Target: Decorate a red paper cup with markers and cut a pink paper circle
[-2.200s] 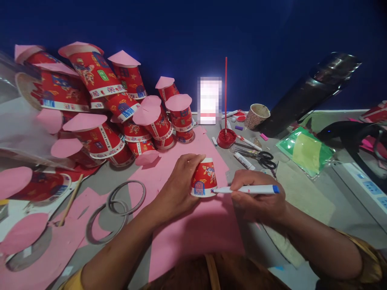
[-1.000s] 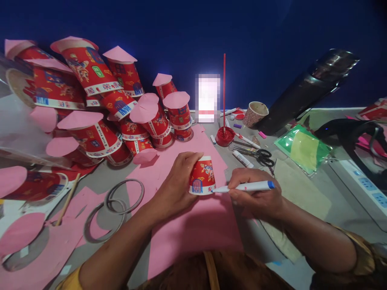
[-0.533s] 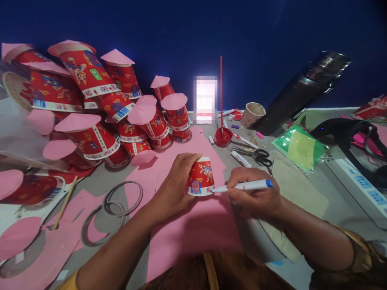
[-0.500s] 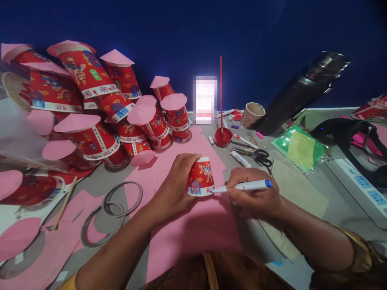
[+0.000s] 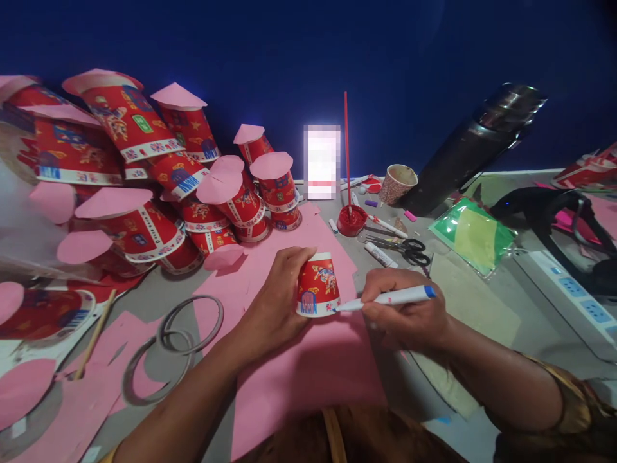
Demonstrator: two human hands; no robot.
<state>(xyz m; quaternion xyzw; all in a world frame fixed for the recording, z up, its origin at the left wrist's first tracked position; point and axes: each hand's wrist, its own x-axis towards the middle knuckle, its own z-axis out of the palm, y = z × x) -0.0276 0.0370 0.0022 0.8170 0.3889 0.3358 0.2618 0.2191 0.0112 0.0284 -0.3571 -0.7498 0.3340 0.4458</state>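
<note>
My left hand [image 5: 280, 296] is wrapped round a red paper cup [image 5: 319, 283], which stands upside down with its white rim at the bottom. Small pink and blue marks and a blue drawing show on that rim area. In my right hand [image 5: 409, 310] is a white marker [image 5: 385, 298] with a blue end, held like a pen. Its tip touches or nearly touches the white band at the cup's lower right. Under the hands lies a sheet of pink paper [image 5: 308, 379].
Red cups with pink paper cone tops [image 5: 139, 222] are piled on the left. Grey rings [image 5: 219, 321] lie near my left forearm. Beyond my right hand are scissors [image 5: 409, 247], a glue stick [image 5: 380, 254], a red paint pot [image 5: 351, 222] with a brush, and a black flask [image 5: 463, 157].
The view has shifted slightly. The cup is turned or tilted a little in my left hand, and the marker tip stays at its white band.
</note>
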